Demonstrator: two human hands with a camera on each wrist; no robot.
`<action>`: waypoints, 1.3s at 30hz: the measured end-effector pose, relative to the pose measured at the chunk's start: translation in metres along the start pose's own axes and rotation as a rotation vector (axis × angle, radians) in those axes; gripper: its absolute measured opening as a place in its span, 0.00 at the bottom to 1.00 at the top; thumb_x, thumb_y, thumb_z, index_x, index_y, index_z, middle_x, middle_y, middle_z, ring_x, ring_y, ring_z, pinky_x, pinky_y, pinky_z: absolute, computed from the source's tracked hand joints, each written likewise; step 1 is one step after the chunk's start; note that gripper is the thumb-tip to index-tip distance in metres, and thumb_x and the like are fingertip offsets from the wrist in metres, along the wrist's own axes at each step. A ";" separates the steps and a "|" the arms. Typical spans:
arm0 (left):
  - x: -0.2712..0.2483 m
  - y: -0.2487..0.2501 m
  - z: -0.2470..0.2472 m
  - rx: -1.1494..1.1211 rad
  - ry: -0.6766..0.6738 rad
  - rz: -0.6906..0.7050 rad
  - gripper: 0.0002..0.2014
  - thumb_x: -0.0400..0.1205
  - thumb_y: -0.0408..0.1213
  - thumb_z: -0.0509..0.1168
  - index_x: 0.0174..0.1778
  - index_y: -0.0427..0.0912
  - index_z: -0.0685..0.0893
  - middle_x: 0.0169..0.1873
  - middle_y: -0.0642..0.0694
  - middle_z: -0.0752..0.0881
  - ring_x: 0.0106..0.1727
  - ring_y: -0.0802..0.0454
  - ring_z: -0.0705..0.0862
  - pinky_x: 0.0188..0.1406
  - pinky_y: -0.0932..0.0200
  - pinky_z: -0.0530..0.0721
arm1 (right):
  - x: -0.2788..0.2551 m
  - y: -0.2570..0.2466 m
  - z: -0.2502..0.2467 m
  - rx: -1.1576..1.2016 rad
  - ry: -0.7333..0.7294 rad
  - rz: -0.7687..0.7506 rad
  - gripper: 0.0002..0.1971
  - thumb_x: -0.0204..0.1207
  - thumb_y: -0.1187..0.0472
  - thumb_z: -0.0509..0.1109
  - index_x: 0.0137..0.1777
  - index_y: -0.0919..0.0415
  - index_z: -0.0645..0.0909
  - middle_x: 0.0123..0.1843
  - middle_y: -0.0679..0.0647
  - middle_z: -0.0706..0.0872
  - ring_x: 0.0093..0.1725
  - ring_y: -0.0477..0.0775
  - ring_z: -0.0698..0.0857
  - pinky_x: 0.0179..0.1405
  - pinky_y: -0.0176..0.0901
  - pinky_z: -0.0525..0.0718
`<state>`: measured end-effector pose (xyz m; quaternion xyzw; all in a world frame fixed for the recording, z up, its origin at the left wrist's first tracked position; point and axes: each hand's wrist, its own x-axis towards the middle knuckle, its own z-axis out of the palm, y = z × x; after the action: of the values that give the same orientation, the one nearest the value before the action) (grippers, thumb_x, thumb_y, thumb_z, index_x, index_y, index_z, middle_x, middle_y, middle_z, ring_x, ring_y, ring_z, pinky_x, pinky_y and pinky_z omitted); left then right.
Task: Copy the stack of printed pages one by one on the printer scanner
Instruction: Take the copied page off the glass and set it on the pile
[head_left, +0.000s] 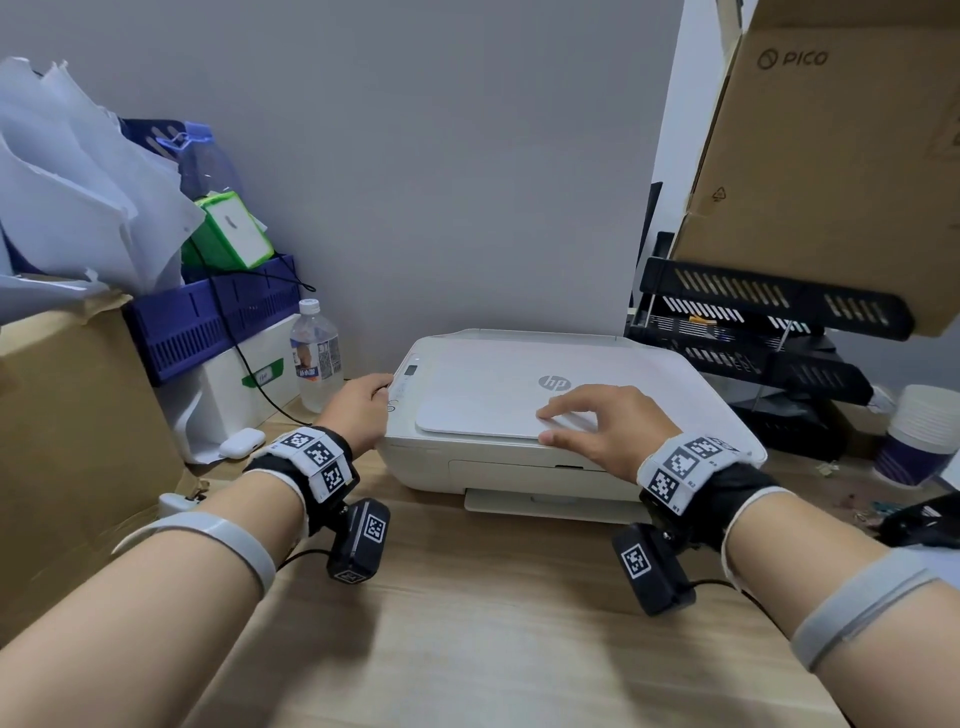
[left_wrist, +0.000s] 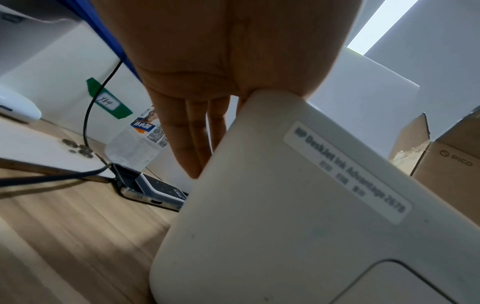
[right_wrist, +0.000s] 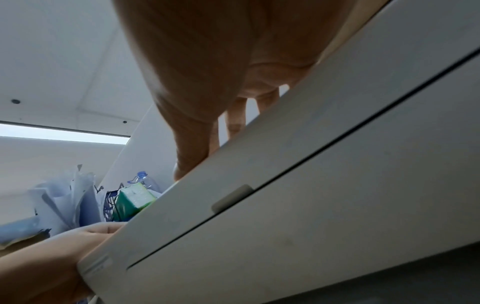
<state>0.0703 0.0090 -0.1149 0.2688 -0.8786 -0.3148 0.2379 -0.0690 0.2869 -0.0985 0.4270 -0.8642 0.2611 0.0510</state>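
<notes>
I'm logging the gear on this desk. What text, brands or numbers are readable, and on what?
"hp": printer lid.
"HP DeskJet Ink Advantage 2678" (last digits blurred): sticker on the printer's front; the line under it is unreadable.
"PICO": cardboard box.
Handwritten "y64", uncertain: green tag.
Water bottle label: too small.

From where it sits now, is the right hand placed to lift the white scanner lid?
Probably yes: the right hand rests on the white scanner lid's front edge, nothing lies on it, and the left hand touches the printer's left side.
</notes>
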 end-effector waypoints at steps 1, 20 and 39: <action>0.001 0.001 -0.001 0.050 0.006 0.019 0.19 0.87 0.33 0.53 0.67 0.46 0.86 0.62 0.45 0.87 0.63 0.42 0.83 0.63 0.51 0.82 | 0.000 0.000 -0.001 -0.021 0.009 -0.009 0.17 0.68 0.31 0.75 0.54 0.34 0.88 0.61 0.34 0.87 0.65 0.42 0.82 0.66 0.44 0.79; 0.090 0.084 -0.018 -0.475 -0.075 0.056 0.24 0.82 0.18 0.59 0.73 0.38 0.78 0.56 0.43 0.87 0.58 0.48 0.83 0.67 0.50 0.79 | 0.097 -0.059 -0.097 -0.279 0.512 -0.035 0.13 0.81 0.54 0.67 0.64 0.50 0.81 0.52 0.53 0.88 0.54 0.61 0.85 0.55 0.53 0.84; 0.156 0.112 -0.013 -0.427 -0.167 -0.045 0.25 0.81 0.24 0.57 0.68 0.55 0.79 0.64 0.53 0.80 0.68 0.47 0.79 0.64 0.48 0.81 | 0.035 0.006 -0.037 -0.304 -0.489 0.284 0.40 0.77 0.27 0.59 0.85 0.44 0.59 0.85 0.49 0.65 0.81 0.54 0.68 0.81 0.55 0.64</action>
<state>-0.0737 -0.0196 0.0090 0.2049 -0.8025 -0.5201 0.2086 -0.1004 0.2827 -0.0582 0.3396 -0.9310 0.0230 -0.1322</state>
